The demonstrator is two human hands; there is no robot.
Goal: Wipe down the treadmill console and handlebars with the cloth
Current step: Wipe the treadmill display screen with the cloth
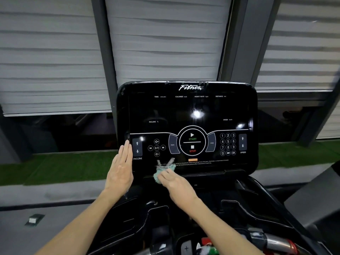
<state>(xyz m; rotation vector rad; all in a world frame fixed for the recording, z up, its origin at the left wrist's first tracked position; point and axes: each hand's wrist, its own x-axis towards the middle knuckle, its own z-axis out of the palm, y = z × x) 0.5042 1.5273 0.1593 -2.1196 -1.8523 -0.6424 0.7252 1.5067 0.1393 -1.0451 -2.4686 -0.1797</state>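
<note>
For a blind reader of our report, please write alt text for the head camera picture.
A person's right hand holds a green cloth against the lower edge of a black treadmill console, while the left hand lies flat on its left edge. Blinds hang behind.

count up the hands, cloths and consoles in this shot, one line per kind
hands: 2 (left hand, right hand)
cloth: 1
console: 1
total: 4

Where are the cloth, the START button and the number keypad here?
cloth (pixel 164 167): head view, its bunched striped part.
START button (pixel 192 139): head view, the green START word.
number keypad (pixel 228 144): head view, between keys 5 and 8.
</note>
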